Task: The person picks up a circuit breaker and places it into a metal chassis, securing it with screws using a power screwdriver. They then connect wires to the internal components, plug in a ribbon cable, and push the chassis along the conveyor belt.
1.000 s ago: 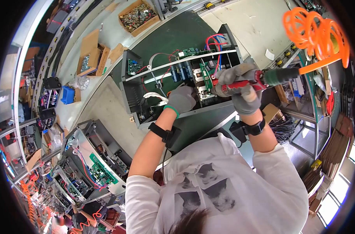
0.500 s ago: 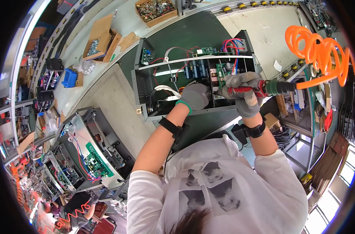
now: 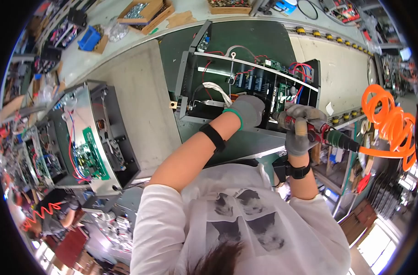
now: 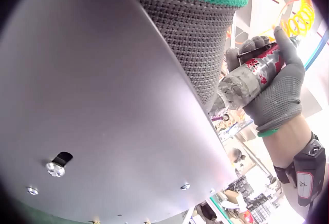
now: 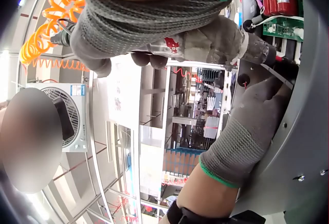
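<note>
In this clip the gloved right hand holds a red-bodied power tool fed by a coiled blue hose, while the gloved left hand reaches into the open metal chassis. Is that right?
Not quite: the coiled hose is orange, as the head view shows. The right hand does hold the tool, and the left hand reaches into the chassis.

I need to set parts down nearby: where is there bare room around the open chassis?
The pale bench top between the chassis and the unit at picture left; also the green mat beyond the chassis. Crowded: the chassis interior, with the left hand, circuit boards and wires, and the right hand beside it.
</note>
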Demonstrator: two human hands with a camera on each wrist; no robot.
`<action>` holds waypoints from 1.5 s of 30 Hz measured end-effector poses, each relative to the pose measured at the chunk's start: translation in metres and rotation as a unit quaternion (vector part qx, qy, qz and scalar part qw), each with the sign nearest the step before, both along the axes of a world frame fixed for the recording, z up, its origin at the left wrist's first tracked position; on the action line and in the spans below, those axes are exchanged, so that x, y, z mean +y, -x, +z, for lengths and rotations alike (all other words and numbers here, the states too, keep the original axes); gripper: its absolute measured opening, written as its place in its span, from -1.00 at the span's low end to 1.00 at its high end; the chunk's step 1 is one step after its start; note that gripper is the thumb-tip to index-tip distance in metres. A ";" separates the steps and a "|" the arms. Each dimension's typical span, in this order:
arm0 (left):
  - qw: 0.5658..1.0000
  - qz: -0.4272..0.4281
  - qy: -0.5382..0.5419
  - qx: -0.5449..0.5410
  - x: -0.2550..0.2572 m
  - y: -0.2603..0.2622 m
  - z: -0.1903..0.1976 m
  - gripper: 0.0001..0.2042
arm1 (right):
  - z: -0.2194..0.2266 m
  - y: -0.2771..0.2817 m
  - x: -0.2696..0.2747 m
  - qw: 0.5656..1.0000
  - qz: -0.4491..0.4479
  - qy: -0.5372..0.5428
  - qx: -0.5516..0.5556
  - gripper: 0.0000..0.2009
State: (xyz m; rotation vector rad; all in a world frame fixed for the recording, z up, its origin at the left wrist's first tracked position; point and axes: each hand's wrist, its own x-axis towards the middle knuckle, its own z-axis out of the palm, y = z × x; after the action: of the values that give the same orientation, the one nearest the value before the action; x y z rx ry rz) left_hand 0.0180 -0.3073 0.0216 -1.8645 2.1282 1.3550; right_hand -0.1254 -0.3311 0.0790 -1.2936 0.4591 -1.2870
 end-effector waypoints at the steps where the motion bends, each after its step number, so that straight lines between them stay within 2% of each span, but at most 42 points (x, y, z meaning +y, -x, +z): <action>1: 1.000 -0.007 -0.002 0.002 0.000 -0.001 0.002 -0.76 | -0.001 -0.001 -0.001 1.000 0.015 0.002 0.006 -0.70; 3: 1.000 0.008 -0.003 0.003 -0.001 0.000 -0.002 -0.76 | -0.006 -0.002 0.000 0.999 -0.029 0.028 0.030 -0.74; 7: 0.999 0.027 0.016 0.016 0.003 -0.001 -0.001 -0.76 | -0.006 -0.003 0.003 1.000 0.011 0.013 0.018 -0.79; 8: 0.999 0.028 0.022 0.018 0.004 -0.001 -0.001 -0.77 | -0.009 -0.002 0.004 0.999 -0.019 0.019 0.036 -0.79; 11: 0.999 0.028 0.018 0.025 0.004 -0.001 -0.002 -0.77 | -0.002 -0.005 0.006 0.996 -0.033 0.026 0.082 -0.80; 13: 0.999 0.036 0.018 0.029 0.004 -0.002 -0.003 -0.78 | -0.008 -0.001 0.003 0.997 -0.007 0.019 0.080 -0.79; 15: 0.999 0.040 0.020 0.031 0.003 -0.001 -0.005 -0.78 | -0.011 0.001 0.001 0.998 0.059 0.012 0.038 -0.74; 17: 0.998 0.041 0.020 0.035 0.003 -0.001 -0.004 -0.78 | -0.011 0.000 0.004 0.998 0.037 0.008 0.048 -0.74; 19: 0.998 0.042 0.022 0.038 0.004 -0.003 -0.002 -0.77 | -0.012 0.002 0.002 0.998 0.029 -0.042 0.042 -0.74; 24: 0.999 0.028 0.013 0.039 0.002 -0.005 0.001 -0.75 | -0.013 0.002 0.000 0.996 0.056 -0.072 0.024 -0.72; 27: 0.999 0.025 0.009 0.042 0.002 -0.007 0.003 -0.75 | -0.016 0.002 -0.003 0.997 0.044 -0.042 0.041 -0.73; 29: 0.998 0.031 0.009 0.044 0.002 -0.006 0.002 -0.74 | -0.013 -0.002 -0.003 0.998 0.029 -0.029 0.040 -0.82; 33: 0.997 0.056 -0.016 0.058 0.001 -0.006 0.001 -0.73 | -0.012 -0.003 -0.001 0.998 0.024 -0.011 0.052 -0.79; 35: 0.998 0.050 -0.014 0.040 0.001 -0.007 0.003 -0.72 | -0.003 -0.013 0.006 0.989 -0.084 0.017 0.117 -0.75; 36: 0.998 0.045 -0.016 0.029 0.001 -0.006 0.005 -0.72 | -0.002 -0.009 0.004 0.988 -0.071 0.006 0.135 -0.70; 37: 0.999 0.041 -0.012 0.027 0.000 -0.004 0.005 -0.72 | 0.001 -0.009 0.003 0.988 -0.076 0.009 0.133 -0.70; 39: 1.000 0.002 0.015 -0.015 0.000 -0.002 0.005 -0.71 | 0.007 -0.009 0.001 0.996 -0.052 -0.028 0.062 -0.69; 41: 0.999 -0.006 0.020 -0.028 -0.001 -0.001 0.004 -0.72 | 0.018 -0.003 -0.005 0.995 -0.079 -0.018 0.065 -0.68; 45: 0.995 -0.051 0.032 -0.077 0.001 -0.001 0.013 -0.75 | 0.051 0.006 -0.010 0.995 -0.092 -0.022 -0.001 -0.67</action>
State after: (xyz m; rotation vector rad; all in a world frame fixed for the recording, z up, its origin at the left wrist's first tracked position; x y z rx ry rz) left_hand 0.0186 -0.3060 0.0345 -1.7895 2.1812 1.0986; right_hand -0.1319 -0.3416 0.1297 -1.2352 0.6136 -1.4236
